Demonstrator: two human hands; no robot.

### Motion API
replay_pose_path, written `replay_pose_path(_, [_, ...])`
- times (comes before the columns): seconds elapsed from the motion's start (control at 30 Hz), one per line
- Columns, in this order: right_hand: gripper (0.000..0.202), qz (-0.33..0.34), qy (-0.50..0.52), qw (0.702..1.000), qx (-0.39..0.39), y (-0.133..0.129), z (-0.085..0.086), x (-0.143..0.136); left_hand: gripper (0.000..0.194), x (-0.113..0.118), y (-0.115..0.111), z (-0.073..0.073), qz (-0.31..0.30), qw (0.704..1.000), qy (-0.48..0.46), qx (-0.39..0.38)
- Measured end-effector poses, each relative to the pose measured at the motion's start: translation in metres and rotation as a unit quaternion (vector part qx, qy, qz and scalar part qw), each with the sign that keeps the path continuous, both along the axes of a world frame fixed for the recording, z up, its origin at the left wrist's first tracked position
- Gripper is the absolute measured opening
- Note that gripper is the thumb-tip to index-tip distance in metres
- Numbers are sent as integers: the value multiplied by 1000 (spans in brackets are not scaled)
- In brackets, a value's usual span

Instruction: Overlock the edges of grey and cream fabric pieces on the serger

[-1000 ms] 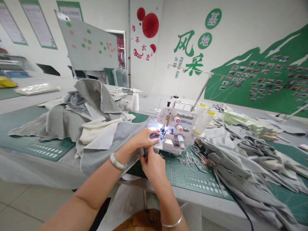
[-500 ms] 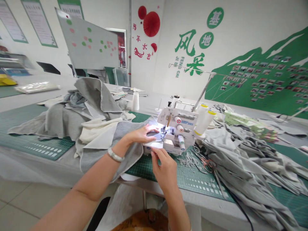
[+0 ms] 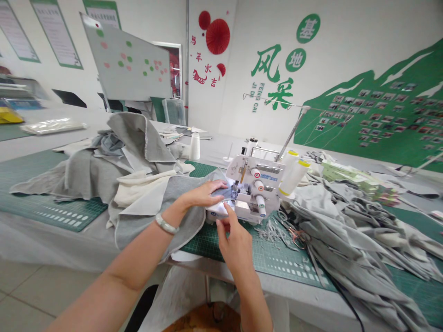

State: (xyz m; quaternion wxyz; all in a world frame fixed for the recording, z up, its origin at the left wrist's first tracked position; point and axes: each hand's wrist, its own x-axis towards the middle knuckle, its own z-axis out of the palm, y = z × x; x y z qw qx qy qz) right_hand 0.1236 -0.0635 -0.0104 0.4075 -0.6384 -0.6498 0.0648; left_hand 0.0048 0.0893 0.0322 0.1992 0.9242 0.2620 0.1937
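Note:
A white overlock sewing machine [image 3: 256, 184] stands on a green cutting mat, its lamp lighting the needle area. Grey fabric [image 3: 183, 189] with a pale stitched edge runs up to the needle from the left. My left hand [image 3: 206, 192] lies on this fabric with its fingers spread, just left of the presser foot. In front of the machine is my right hand [image 3: 234, 237], its index finger stretched up to the fabric's near edge on the machine bed and its thumb apart below. Nothing is visible between the right fingers.
Piled grey and cream fabric [image 3: 90, 161] lies at the left. To the right are thread scraps [image 3: 277, 233], scissors [image 3: 298, 236] and a large heap of grey fabric [image 3: 346, 230]. Thread cones [image 3: 294, 177] stand behind the machine. A white cone [image 3: 194, 146] is further back.
My right index finger has moved up onto the machine bed and apart from the thumb. My left hand has shifted only slightly on the fabric.

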Motion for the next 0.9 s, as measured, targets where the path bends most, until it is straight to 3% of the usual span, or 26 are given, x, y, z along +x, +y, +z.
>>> replay_pose_path(0.2, [56,7,-41,997,-65,1,5,-4,43,7,-14,-11,57,997,1,52])
replay_pose_path(0.43, [60,26,-21,994,-100,3,10,-8,46,-8,-37,-18,51,997,-46,45])
replay_pose_path(0.6, [61,21,-10,995,-99,6,10,-5,34,-25,-60,-12,56,993,-43,92])
replay_pose_path(0.73, [58,-8,-71,991,-117,11,12,-2,28,-29,-73,-3,29,992,-52,109])
replay_pose_path(0.83, [53,-20,-91,987,-131,12,8,1,19,-28,-68,4,-8,992,-103,67])
replay_pose_path(0.9, [53,-12,-72,989,-127,12,4,4,17,-23,-53,10,-10,987,-160,5])
